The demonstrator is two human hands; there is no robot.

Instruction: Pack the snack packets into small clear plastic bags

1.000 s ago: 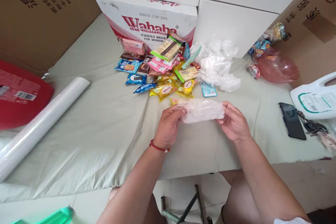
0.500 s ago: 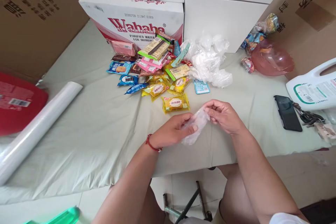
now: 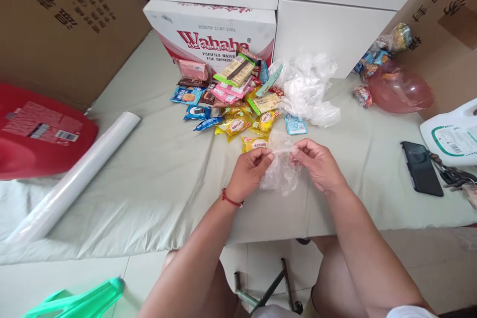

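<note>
My left hand (image 3: 249,171) and my right hand (image 3: 316,163) pinch the top edge of a thin clear plastic bag (image 3: 280,171) between them, just above the table's front part. The bag hangs down crumpled between the two hands. A red string sits on my left wrist. Right behind the bag lies a yellow snack packet (image 3: 254,143), at the near edge of a pile of wrapped snacks (image 3: 231,92). Beside that pile sits a heap of crumpled clear plastic bags (image 3: 307,89).
A pale green cloth (image 3: 156,179) covers the table. A roll of clear film (image 3: 74,179) and a red container (image 3: 37,131) lie left. A black phone (image 3: 421,168), keys, a white jug (image 3: 452,134) and a pink bowl (image 3: 400,89) are right. Cardboard boxes (image 3: 212,35) stand behind.
The bag was stretched wide between my hands, then bunched together; now both hands hold its top edge close together and it hangs down. The view shifted slightly.
</note>
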